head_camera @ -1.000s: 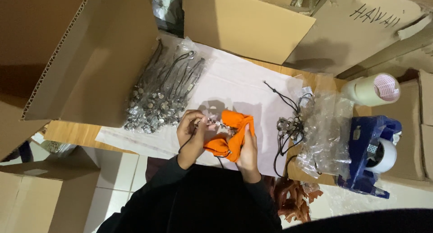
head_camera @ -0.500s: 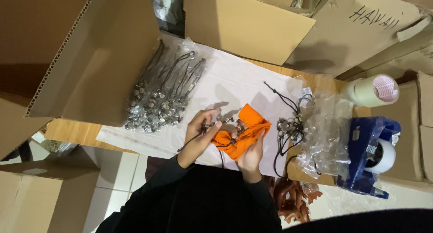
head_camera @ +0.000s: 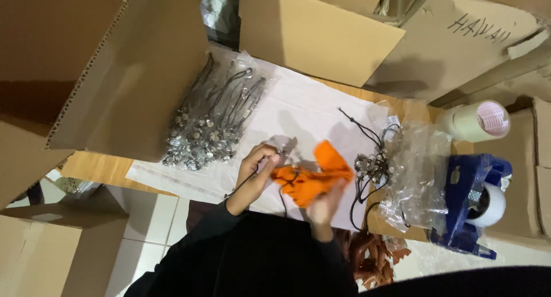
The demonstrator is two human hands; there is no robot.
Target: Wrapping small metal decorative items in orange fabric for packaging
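Left hand (head_camera: 256,170) closed, fingertips pinching a thin dark cord (head_camera: 241,185) that trails down toward the wrist; a small metal piece sits at the fingertips, detail too blurred to resolve. Right hand (head_camera: 324,202) closed around the lower part of an orange cloth (head_camera: 313,173); cloth bunched, one end standing up above the hand, motion-blurred. Both hands and the cloth are over the white sheet (head_camera: 298,107) near the worktop's near edge, roughly mid-width. Left part of the sheet: pile of clear bags with corded metal pieces (head_camera: 209,124), well apart from the hands. Just right of the cloth: loose tangle of black cords with metal beads (head_camera: 370,162), touching a crumpled clear plastic bag (head_camera: 419,176). Right edge of the worktop: blue tape dispenser (head_camera: 468,202) and, behind it, a tape roll (head_camera: 476,120). Cardboard boxes (head_camera: 315,33) line the far edge.
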